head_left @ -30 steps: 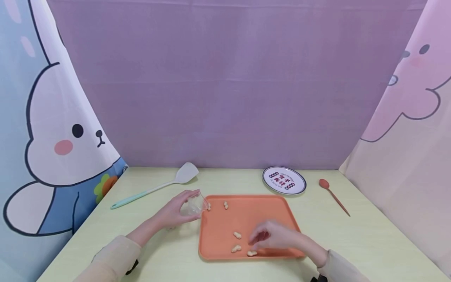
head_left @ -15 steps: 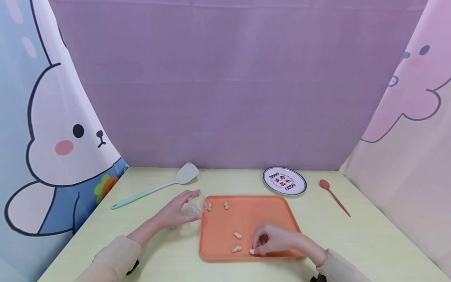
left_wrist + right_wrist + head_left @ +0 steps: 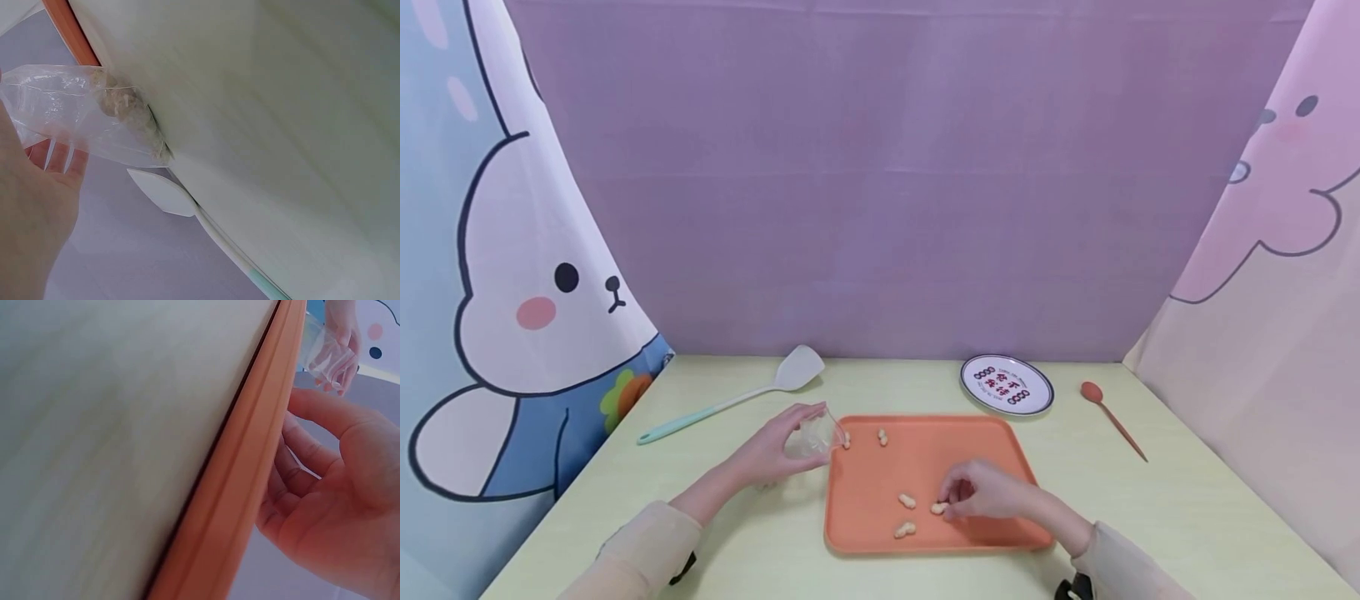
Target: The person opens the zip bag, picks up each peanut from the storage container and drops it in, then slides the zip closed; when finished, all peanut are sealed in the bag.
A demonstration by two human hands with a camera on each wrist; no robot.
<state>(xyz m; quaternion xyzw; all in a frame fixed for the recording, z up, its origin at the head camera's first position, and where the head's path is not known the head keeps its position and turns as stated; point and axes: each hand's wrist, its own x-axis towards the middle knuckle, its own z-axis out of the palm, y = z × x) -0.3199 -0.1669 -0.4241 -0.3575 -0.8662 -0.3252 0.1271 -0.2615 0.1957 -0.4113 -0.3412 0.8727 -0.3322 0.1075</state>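
Pale yellow-green tabletop with faint grain, backed by a wide purple cloth sheet with faint horizontal creases. At left, light-blue cloth printed with a white, pink-cheeked cartoon animal; at right, cream cloth printed with a pink cartoon figure. On the tabletop's middle: rectangular orange tray with rounded corners and raised rim. Tan, two-lobed unshelled peanuts on the tray — two at far left, two left of centre toward the near rim. One further tan peanut over the near half, pinched in the right hand; contact with the tray impossible to tell. Left hand just beside the tray's left rim, gripping a clear, crinkled plastic bag with brownish lumpy contents. Toward the backdrop: off-white spatula with mint-green handle, at left; round white plate with dark rim and red lettering, just behind the tray — brick-red spoon aslant at far right.
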